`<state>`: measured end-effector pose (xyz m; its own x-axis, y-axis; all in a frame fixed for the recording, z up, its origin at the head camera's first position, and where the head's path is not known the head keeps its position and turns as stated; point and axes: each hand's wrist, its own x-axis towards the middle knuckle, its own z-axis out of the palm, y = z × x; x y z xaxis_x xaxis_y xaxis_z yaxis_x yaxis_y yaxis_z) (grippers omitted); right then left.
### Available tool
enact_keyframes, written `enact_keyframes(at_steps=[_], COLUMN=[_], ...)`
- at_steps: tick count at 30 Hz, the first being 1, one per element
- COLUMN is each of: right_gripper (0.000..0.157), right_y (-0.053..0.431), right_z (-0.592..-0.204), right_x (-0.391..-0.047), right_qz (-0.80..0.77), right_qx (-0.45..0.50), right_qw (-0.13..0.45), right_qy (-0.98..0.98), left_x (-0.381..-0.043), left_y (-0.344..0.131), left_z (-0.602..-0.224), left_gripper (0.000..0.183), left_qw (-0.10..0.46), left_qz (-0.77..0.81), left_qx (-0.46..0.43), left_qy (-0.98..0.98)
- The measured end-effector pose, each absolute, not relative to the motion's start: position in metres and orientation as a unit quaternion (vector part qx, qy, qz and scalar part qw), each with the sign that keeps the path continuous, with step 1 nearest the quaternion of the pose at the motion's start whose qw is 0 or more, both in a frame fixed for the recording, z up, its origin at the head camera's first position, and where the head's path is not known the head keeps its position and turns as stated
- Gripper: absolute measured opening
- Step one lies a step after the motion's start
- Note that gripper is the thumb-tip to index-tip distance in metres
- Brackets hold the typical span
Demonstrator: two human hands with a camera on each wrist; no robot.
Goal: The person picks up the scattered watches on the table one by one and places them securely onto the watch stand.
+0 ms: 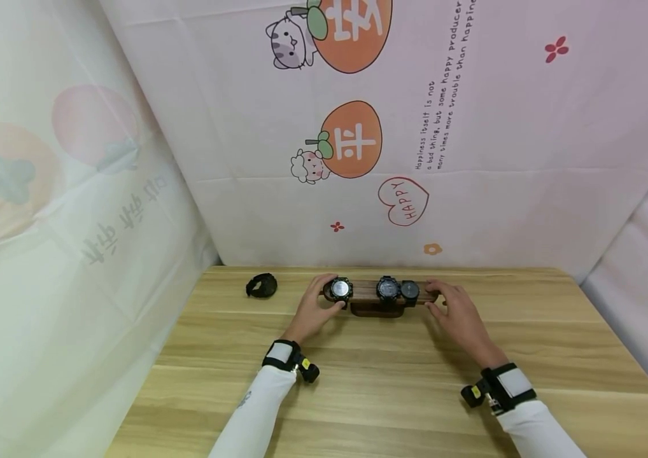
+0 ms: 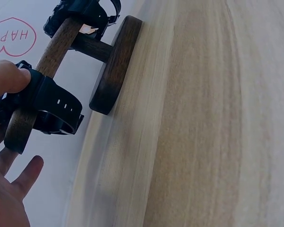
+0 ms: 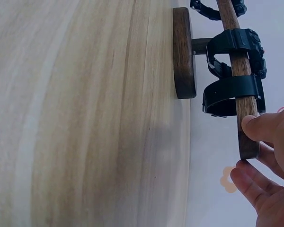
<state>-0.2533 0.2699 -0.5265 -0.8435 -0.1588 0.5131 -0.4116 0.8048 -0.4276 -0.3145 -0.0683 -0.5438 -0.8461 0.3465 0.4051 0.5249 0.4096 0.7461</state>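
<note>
A dark wooden T-bar watch stand [image 1: 365,291] stands near the table's back edge, its crossbar raised on a short post over a thick base [image 2: 117,66]. Three black wristwatches are strapped round the bar: one [image 1: 340,289] at the left end, two [image 1: 387,289] [image 1: 410,292] side by side right of the middle. My left hand [image 1: 316,304] grips the left-end watch against the bar, thumb on its strap and fingers on the far side. At the bar's right tip, my right hand [image 1: 454,308] pinches the bare wood [image 3: 248,144] between thumb and fingers.
A separate black watch or looped strap [image 1: 261,285] lies on the wooden table [image 1: 381,394] at the back left. Behind the table hangs a printed white cloth [image 1: 501,210], with more cloth along both sides.
</note>
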Motion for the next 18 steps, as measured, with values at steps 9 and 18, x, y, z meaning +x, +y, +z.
enact_keyframes(at_steps=[9,18], right_gripper=[0.036,0.037], right_y=[0.269,0.2693], right_z=[-0.5263,-0.5256], right_x=[-0.2528,-0.2536], right_qz=[0.273,0.269], right_qx=[0.153,0.146], right_qw=[0.232,0.23], right_qy=[-0.921,-0.924], left_x=[-0.3129,-0.3119], left_y=[-0.0671,-0.0643], left_z=[-0.5408,-0.5379], left_gripper=[0.065,0.065], left_qw=[0.088,0.096], left_qz=[-0.474,-0.459], left_qx=[-0.263,-0.268], left_qy=[-0.836,-0.842])
